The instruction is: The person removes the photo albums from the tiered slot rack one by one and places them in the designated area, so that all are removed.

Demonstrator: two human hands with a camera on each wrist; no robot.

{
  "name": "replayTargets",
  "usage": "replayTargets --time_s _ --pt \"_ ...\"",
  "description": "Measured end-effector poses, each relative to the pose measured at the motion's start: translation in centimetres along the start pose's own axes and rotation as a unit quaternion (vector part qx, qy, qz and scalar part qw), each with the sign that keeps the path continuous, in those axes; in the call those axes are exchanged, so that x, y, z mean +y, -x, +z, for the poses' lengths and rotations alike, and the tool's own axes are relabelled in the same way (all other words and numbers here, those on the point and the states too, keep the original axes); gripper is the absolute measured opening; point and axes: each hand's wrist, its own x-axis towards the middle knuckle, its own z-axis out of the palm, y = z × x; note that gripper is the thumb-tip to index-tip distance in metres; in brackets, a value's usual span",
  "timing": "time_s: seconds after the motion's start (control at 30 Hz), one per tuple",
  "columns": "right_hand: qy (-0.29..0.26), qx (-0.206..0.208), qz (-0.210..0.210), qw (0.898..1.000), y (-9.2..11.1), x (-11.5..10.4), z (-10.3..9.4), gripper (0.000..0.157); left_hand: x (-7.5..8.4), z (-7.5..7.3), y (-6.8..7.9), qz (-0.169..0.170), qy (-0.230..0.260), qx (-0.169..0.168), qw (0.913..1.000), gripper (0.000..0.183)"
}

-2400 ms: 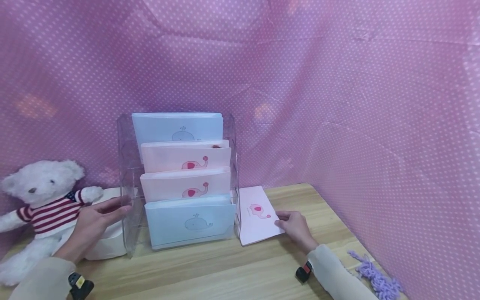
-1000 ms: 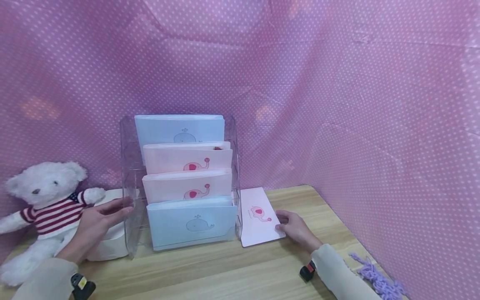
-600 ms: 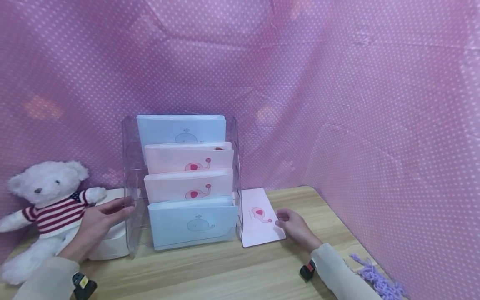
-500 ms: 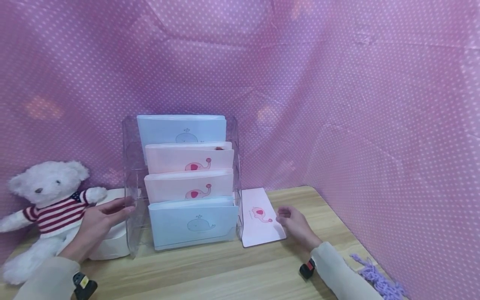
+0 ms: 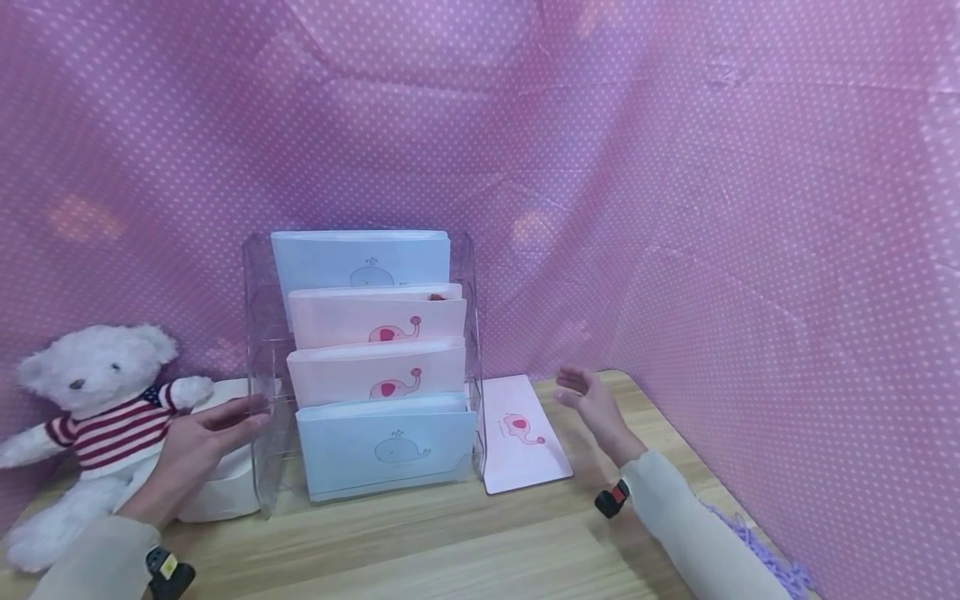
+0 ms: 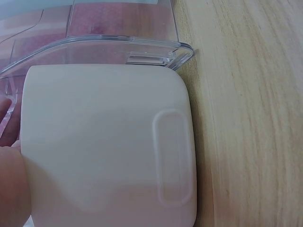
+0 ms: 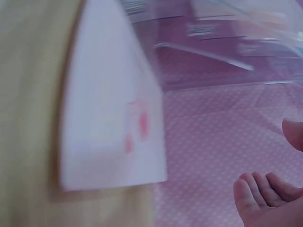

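Your left hand (image 5: 191,442) is at the left side of the clear rack (image 5: 264,471); grip can't be told, white box (image 6: 104,137) partly masking it. Probable step: steadying the rack. Pink elephant-print folder (image 5: 517,458) lies right of the rack, blurred in right-wrist view. Beyond, your right hand (image 5: 597,414) is empty, fingers loose; grasping would need lowering.

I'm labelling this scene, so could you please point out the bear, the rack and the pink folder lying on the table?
Bear (image 5: 120,432): head view, on its striped sweater.
Rack (image 5: 265,363): head view, on its clear left side wall.
Pink folder (image 5: 523,438): head view, on the middle of its cover.
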Motion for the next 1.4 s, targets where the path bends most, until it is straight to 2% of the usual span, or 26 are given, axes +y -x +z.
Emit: replayTargets --time_s 0.2,0.57,0.93,1.2,1.4 --pt "-0.060 0.003 -0.046 0.997 -1.1 -2.2 -0.4 0.061 0.1 0.1 0.0 0.003 -0.006 0.003 1.0000 0.064" --pt "-0.082 0.000 -0.118 0.990 -2.5 -7.4 -0.7 0.059 0.1 0.1 0.1 -0.001 0.001 0.003 1.0000 0.066" --pt "-0.106 -0.010 -0.149 0.983 -3.5 -11.1 -0.1 0.060 0.2 0.1 0.1 0.000 -0.011 0.004 0.9999 0.068" --pt "-0.182 -0.010 -0.178 0.967 -4.9 -13.4 0.7 0.060 0.3 0.1 0.0 0.011 -0.001 0.004 0.9999 0.065" --pt "-0.203 -0.022 -0.193 0.960 -5.8 -15.2 1.5 0.060 0.2 0.2 0.1 0.006 0.007 0.001 1.0000 0.064"
